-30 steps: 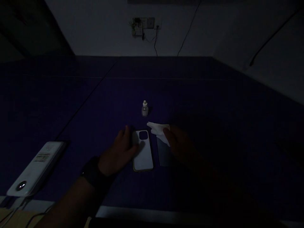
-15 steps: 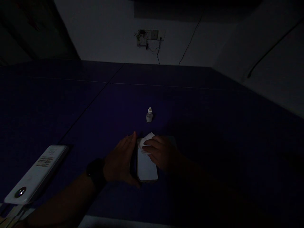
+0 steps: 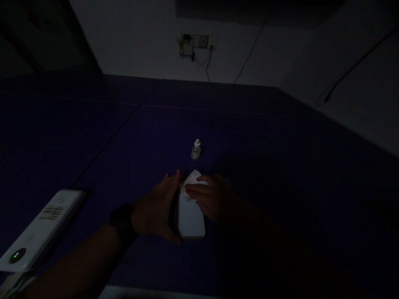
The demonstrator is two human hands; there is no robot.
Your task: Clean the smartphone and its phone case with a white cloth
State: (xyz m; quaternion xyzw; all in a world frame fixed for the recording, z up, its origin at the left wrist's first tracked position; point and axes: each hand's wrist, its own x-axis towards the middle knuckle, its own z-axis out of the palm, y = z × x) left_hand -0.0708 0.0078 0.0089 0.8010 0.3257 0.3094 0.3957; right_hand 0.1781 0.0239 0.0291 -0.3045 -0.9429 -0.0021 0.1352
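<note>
A phone (image 3: 191,222) with a pale face lies flat on the dark blue table. My left hand (image 3: 157,205), with a dark watch at its wrist, braces the phone's left side, fingers by the far corner and thumb by the near corner. Bunched under the fingers of my right hand (image 3: 212,197) is a white tissue (image 3: 190,185), pressed onto the far end of the phone. The right hand covers part of the phone's right edge. Just beyond the tissue a small clear bottle (image 3: 196,150) with a white cap and label stands upright.
To the left lies a long white device (image 3: 43,228) with a round dark spot showing green light, and cables at its near end. Thin seams cross the table (image 3: 140,137). On the far wall are sockets (image 3: 196,41) with plugs and hanging wires. The room is dim.
The right hand and tissue have shifted slightly toward the far left of the phone, and more of the tissue shows. The left hand keeps its place at the phone; the view has tilted a little.
</note>
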